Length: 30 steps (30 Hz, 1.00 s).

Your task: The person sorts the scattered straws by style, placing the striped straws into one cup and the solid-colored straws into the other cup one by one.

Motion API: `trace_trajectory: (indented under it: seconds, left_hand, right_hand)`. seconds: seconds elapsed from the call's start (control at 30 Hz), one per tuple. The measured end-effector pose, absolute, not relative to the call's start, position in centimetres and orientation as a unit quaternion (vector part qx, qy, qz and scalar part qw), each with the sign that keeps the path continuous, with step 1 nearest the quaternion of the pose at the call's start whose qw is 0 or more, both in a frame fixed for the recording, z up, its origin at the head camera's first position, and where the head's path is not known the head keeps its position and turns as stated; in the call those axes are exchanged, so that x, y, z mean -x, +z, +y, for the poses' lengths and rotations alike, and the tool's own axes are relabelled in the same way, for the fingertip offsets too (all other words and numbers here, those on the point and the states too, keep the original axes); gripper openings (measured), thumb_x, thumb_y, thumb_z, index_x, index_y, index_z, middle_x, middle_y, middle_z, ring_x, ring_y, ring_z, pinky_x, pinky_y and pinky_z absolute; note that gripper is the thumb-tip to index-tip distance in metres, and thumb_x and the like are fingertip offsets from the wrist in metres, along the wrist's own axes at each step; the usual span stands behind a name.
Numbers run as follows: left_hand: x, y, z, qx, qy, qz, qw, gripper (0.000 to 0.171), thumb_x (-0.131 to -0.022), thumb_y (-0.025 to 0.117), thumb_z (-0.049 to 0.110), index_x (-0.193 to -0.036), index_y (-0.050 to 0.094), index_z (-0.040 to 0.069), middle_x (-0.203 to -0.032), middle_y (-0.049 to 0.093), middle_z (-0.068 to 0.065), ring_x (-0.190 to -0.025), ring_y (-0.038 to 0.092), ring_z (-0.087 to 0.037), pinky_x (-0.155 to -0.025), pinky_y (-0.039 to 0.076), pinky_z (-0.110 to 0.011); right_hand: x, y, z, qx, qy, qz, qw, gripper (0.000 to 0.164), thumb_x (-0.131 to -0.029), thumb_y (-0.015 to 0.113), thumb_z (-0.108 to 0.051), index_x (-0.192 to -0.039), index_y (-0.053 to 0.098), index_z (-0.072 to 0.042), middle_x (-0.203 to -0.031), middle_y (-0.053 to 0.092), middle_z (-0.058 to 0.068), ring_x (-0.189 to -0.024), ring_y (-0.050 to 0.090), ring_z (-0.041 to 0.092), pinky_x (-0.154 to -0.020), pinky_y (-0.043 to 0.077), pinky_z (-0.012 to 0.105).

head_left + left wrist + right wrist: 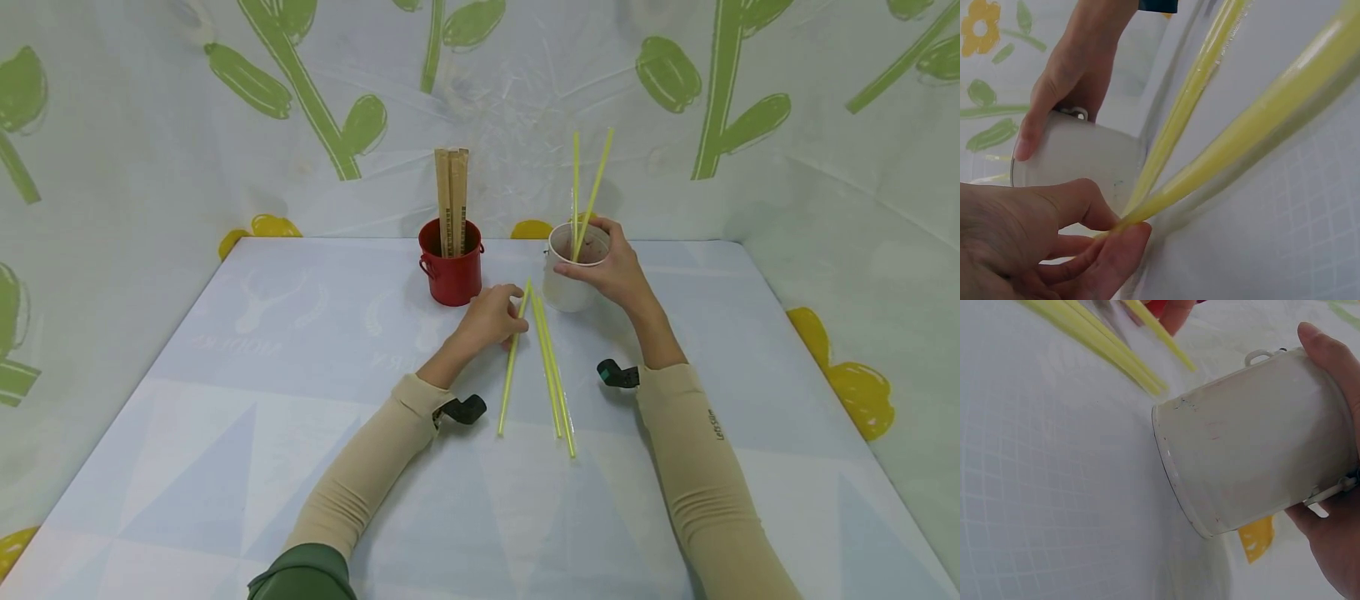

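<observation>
My left hand [489,318] pinches a yellow straw [508,379] between thumb and fingertips near its far end; the left wrist view shows this straw [1235,140] at the fingertips. Two more yellow straws in clear wrappers [553,375] lie on the table just to the right. My right hand [621,271] grips the rim of a small white bucket [564,287], thumb on the near side and fingers behind. Two yellow straws [598,187] stand leaning inside it. In the right wrist view the bucket's side [1247,437] fills the middle, with part of my hand [1335,550] around it.
Left of the white bucket stands a red bucket [455,282] holding several paper-wrapped sticks [452,196]. Both buckets are near the back edge of the pale blue and white table [300,467]. A leaf-printed curtain [525,108] hangs behind and at both sides.
</observation>
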State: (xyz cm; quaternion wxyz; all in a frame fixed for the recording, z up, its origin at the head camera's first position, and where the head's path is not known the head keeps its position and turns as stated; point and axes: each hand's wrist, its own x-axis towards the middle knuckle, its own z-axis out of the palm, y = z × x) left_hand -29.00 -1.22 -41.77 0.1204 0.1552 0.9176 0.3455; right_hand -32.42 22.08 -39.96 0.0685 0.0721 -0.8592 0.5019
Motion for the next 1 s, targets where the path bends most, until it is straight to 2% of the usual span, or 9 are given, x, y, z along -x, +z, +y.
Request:
trace_trajectory:
  seconds: [0.1, 0.13, 0.17, 0.23, 0.3, 0.37, 0.4, 0.63, 1.0]
  left_hand:
    - [29.16, -41.63, -1.35, -0.168, 0.351, 0.916, 0.093, 0.053, -0.087, 0.073, 0.018, -0.135, 0.055, 0.007, -0.088, 0.069, -0.006, -0.055, 0.064, -0.016, -0.095, 0.042, -0.038]
    - [29.20, -41.56, -1.39, -0.170, 0.354, 0.916, 0.086, 0.052, -0.087, 0.073, 0.018, -0.135, 0.056, 0.007, -0.087, 0.069, -0.006, -0.055, 0.064, -0.015, -0.095, 0.040, -0.038]
    - [29.24, -41.50, -1.43, -0.171, 0.358, 0.914, 0.081, 0.052, -0.087, 0.073, 0.018, -0.135, 0.056, 0.007, -0.087, 0.068, -0.005, -0.055, 0.064, -0.015, -0.093, 0.043, -0.037]
    - [29.27, -41.34, -1.51, -0.168, 0.377, 0.908, 0.074, 0.051, -0.087, 0.072, 0.016, -0.135, 0.056, 0.007, -0.089, 0.068, -0.006, -0.055, 0.065, -0.015, -0.084, 0.051, -0.030]
    - [29.30, -41.26, -1.56, -0.165, 0.398, 0.899, 0.071, 0.051, -0.088, 0.071, 0.016, -0.135, 0.056, 0.008, -0.093, 0.066, -0.007, -0.057, 0.065, -0.014, -0.069, 0.055, -0.023]
    - [29.30, -41.23, -1.59, -0.166, 0.420, 0.890, 0.061, 0.050, -0.088, 0.070, 0.015, -0.135, 0.056, 0.008, -0.095, 0.065, -0.007, -0.060, 0.066, -0.014, -0.058, 0.056, -0.022]
    - [29.28, -41.22, -1.60, -0.168, 0.429, 0.886, 0.053, 0.049, -0.088, 0.070, 0.014, -0.134, 0.057, 0.008, -0.095, 0.065, -0.007, -0.062, 0.066, -0.014, -0.056, 0.056, -0.021]
    - [29.36, -41.16, -1.65, -0.186, 0.462, 0.867, 0.001, 0.038, -0.087, 0.065, 0.008, -0.125, 0.063, 0.004, -0.093, 0.067, -0.006, -0.074, 0.070, -0.015, -0.056, 0.057, -0.021]
    - [29.66, -41.07, -1.67, -0.202, 0.536, 0.819, 0.031, 0.036, -0.090, 0.063, 0.005, -0.125, 0.061, 0.001, -0.100, 0.065, -0.011, -0.079, 0.068, -0.020, -0.058, 0.059, -0.027]
  right_hand:
    - [32.43, -39.98, 22.10, -0.072, 0.501, -0.860, 0.069, 0.102, -0.070, 0.087, -0.044, -0.147, 0.027, -0.017, -0.156, 0.033, 0.008, -0.142, 0.034, 0.030, -0.116, 0.031, 0.056]
    - [32.44, -39.99, 22.09, -0.072, 0.501, -0.860, 0.069, 0.102, -0.070, 0.087, -0.043, -0.148, 0.027, -0.017, -0.156, 0.033, 0.008, -0.143, 0.034, 0.030, -0.116, 0.030, 0.056]
    - [32.44, -40.00, 22.09, -0.073, 0.501, -0.860, 0.070, 0.102, -0.070, 0.087, -0.043, -0.147, 0.027, -0.016, -0.156, 0.033, 0.008, -0.143, 0.033, 0.030, -0.116, 0.030, 0.056]
    - [32.42, -39.99, 22.07, -0.075, 0.500, -0.860, 0.072, 0.101, -0.070, 0.087, -0.042, -0.148, 0.027, -0.016, -0.157, 0.033, 0.008, -0.144, 0.032, 0.029, -0.116, 0.029, 0.056]
    - [32.43, -39.96, 22.04, -0.076, 0.500, -0.860, 0.072, 0.100, -0.071, 0.087, -0.038, -0.148, 0.027, -0.015, -0.157, 0.032, 0.008, -0.145, 0.030, 0.028, -0.117, 0.027, 0.057]
    - [32.45, -39.96, 22.04, -0.078, 0.498, -0.860, 0.073, 0.100, -0.071, 0.087, -0.037, -0.148, 0.027, -0.015, -0.158, 0.031, 0.008, -0.145, 0.029, 0.028, -0.118, 0.027, 0.057]
    - [32.44, -39.96, 22.04, -0.079, 0.498, -0.861, 0.073, 0.100, -0.072, 0.087, -0.037, -0.148, 0.027, -0.014, -0.158, 0.031, 0.008, -0.145, 0.029, 0.028, -0.117, 0.027, 0.057]
    - [32.35, -40.03, 22.01, -0.078, 0.501, -0.858, 0.077, 0.100, -0.070, 0.088, -0.038, -0.148, 0.028, -0.016, -0.155, 0.034, 0.007, -0.141, 0.034, 0.027, -0.115, 0.031, 0.054]
    - [32.64, -39.89, 22.01, -0.073, 0.504, -0.858, 0.065, 0.099, -0.073, 0.087, -0.028, -0.149, 0.025, -0.011, -0.156, 0.031, 0.012, -0.142, 0.032, 0.032, -0.116, 0.029, 0.056]
